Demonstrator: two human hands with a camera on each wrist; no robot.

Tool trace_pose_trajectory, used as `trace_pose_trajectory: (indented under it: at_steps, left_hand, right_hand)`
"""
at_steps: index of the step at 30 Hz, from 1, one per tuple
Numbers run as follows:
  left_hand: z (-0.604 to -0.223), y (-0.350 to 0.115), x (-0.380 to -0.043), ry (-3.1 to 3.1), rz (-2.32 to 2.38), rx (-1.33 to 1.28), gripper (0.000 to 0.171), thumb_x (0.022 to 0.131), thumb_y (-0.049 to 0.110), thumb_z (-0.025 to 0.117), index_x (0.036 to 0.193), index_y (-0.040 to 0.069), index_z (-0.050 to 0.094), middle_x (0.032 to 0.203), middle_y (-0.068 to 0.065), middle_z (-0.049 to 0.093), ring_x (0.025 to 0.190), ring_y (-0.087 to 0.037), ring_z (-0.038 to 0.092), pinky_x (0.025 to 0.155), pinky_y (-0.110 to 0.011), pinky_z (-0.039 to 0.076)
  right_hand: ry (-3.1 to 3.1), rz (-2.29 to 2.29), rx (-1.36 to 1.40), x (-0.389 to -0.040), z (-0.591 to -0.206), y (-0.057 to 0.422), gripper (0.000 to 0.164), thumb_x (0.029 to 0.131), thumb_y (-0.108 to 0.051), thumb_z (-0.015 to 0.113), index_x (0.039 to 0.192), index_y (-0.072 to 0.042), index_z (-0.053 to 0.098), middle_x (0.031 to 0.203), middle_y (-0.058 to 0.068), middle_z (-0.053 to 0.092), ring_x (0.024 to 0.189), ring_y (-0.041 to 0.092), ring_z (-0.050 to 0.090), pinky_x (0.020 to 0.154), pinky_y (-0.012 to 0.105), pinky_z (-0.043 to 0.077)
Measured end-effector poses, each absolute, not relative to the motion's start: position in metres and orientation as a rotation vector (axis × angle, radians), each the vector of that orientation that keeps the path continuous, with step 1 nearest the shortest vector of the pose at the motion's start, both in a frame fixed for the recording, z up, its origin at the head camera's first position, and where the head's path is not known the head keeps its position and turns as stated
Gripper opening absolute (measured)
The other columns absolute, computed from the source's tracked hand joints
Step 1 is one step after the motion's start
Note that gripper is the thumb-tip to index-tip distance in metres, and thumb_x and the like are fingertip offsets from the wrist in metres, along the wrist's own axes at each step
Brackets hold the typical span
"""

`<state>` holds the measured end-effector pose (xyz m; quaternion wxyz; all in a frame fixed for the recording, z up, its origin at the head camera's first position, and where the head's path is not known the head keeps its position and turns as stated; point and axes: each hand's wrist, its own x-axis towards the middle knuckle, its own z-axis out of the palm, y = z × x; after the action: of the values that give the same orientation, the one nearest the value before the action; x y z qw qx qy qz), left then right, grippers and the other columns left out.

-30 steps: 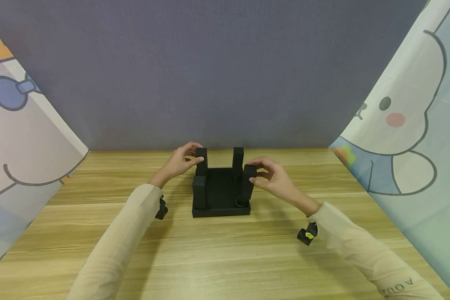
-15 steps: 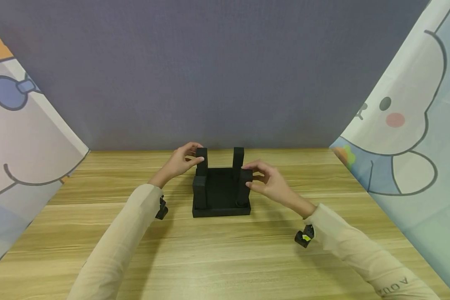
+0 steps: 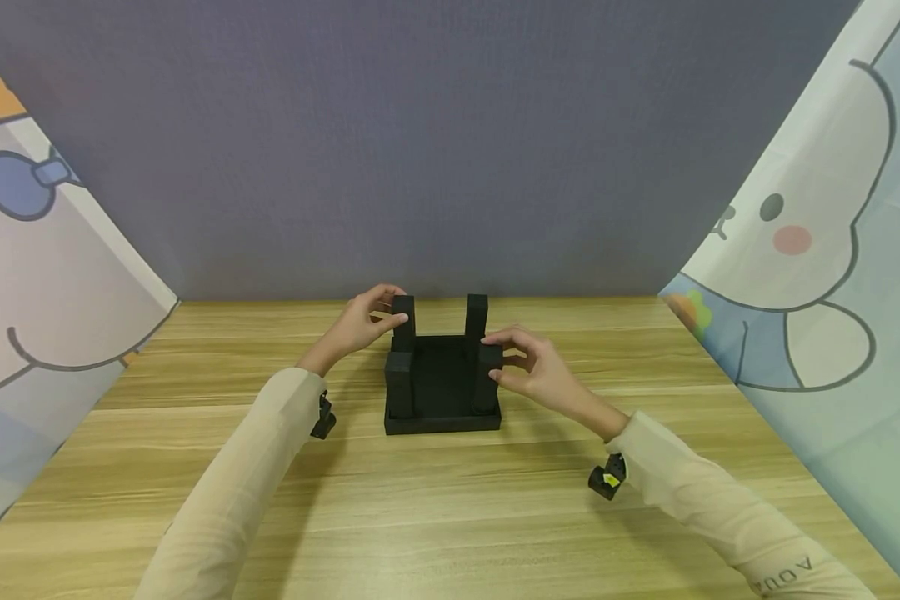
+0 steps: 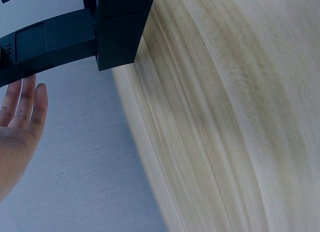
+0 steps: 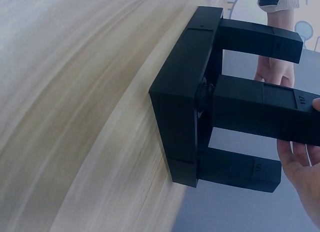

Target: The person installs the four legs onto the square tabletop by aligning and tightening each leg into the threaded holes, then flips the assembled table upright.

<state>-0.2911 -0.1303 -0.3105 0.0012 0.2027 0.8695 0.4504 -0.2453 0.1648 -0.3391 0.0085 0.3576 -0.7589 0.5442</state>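
Observation:
A square black base (image 3: 442, 426) lies on the wooden table, with several black posts rising at its corners. My right hand (image 3: 536, 367) pinches the top of the front right post (image 3: 486, 387), which stands nearly upright over its corner. In the right wrist view, a dark round fitting (image 5: 202, 97) shows between this post and the base; whether the post is fully seated is unclear. My left hand (image 3: 356, 323) holds the top of the back left post (image 3: 404, 340) between thumb and fingers. The front left post (image 3: 400, 387) and back right post (image 3: 476, 321) are untouched.
The wooden table (image 3: 420, 517) ends at a grey padded wall (image 3: 450, 167) just behind the base. Side panels with cartoon prints stand left and right. Small black wrist cameras hang under both sleeves.
My right hand has shifted left and slightly toward me with the front right post, which has gone from leaning to nearly upright and now covers the corner ring. The left hand stays put.

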Motion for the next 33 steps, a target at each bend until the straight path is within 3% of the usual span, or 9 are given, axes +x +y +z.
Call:
trace_pose_trajectory:
  at_steps: [9,17,27,33]
  left_hand:
    - [-0.310,-0.131,-0.290,2.728,1.414,0.631,0.038,0.091,0.015,0.058,0.125,0.004,0.047,0.124,-0.020,0.048,0.114,-0.036,0.050,0.093,-0.050,0.044]
    - [-0.311,-0.131,-0.291,2.722,1.418,0.634,0.038,0.091,0.015,0.058,0.125,0.004,0.047,0.124,-0.020,0.048,0.114,-0.036,0.050,0.093,-0.050,0.044]
    - [-0.311,-0.132,-0.292,2.729,1.409,0.643,0.038,0.091,0.015,0.058,0.125,0.004,0.047,0.124,-0.020,0.048,0.114,-0.036,0.050,0.093,-0.050,0.044]
    - [-0.310,-0.131,-0.291,2.722,1.419,0.638,0.038,0.091,0.014,0.057,0.125,0.003,0.046,0.125,-0.020,0.047,0.115,-0.037,0.049,0.094,-0.051,0.043]
  right_hand:
    - [-2.354,1.690,1.117,-0.246,-0.342,0.163,0.041,0.078,0.000,0.069,0.116,-0.001,0.055,0.118,0.014,0.052,0.101,0.011,0.052,0.084,0.031,0.051]
    - [-2.429,1.584,1.227,-0.252,-0.336,0.167,0.047,0.079,-0.003,0.070,0.122,-0.003,0.051,0.125,0.014,0.050,0.104,0.022,0.047,0.083,0.034,0.050]
    - [-2.554,1.496,1.458,-0.263,-0.322,0.176,0.046,0.082,-0.007,0.068,0.125,-0.006,0.052,0.129,0.009,0.049,0.114,0.017,0.043,0.087,0.042,0.049]
    - [-2.587,1.449,1.331,-0.261,-0.323,0.175,0.045,0.079,-0.009,0.071,0.121,-0.009,0.055,0.125,0.006,0.054,0.108,0.018,0.048,0.086,0.041,0.049]
